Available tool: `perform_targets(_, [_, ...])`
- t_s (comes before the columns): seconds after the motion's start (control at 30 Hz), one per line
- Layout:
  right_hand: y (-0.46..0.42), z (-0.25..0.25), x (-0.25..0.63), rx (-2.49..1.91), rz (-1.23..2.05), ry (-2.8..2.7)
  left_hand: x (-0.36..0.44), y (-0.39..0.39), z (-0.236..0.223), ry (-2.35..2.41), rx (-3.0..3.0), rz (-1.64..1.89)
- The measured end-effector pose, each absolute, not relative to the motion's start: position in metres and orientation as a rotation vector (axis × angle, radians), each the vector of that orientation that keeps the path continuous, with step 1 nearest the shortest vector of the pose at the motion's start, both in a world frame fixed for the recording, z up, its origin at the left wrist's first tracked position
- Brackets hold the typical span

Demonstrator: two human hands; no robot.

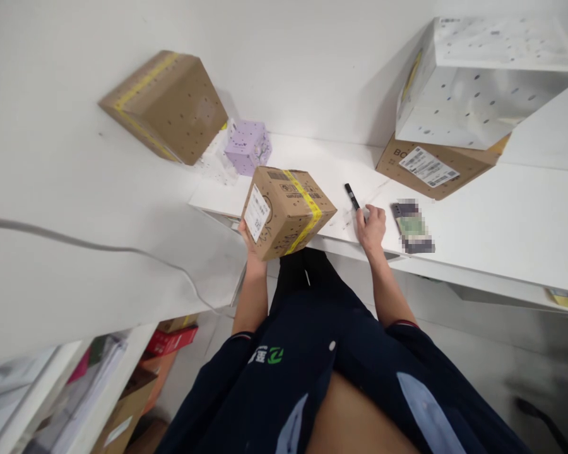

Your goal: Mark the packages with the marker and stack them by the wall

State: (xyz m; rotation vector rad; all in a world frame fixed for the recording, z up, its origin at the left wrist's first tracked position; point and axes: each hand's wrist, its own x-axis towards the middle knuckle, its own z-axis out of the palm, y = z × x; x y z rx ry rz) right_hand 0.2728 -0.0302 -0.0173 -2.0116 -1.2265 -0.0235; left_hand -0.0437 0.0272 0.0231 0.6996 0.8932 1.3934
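My left grip is closed around the labelled end of a taped carton, holding it tilted by the desk's front edge; I cannot tell from here whether its underside touches. My right grip, fingers curled, meets the near end of a black marker; whether it has closed on it, I cannot make out. The marker's long axis slants away and leftward from those fingers, between the right grip and the carton, the right much the nearer. Right of that hand lies a pixelated item on the white desk. Farther out, I see a purple box behind the carton, a large brown carton at left, and a white box atop a labelled box at right, near the wall.
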Motion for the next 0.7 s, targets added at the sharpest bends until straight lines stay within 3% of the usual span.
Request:
perform_targets(0.47, [-0.036,-0.009,0.267,-1.874,-0.116,-1.196,-0.040,0.023,0.044,0.920,0.746,1.457])
perform_targets(0.7, [-0.041,0.037,0.218,-1.450,0.569,-1.159,-0.014,0.018,0.036,0.958,1.057,1.561])
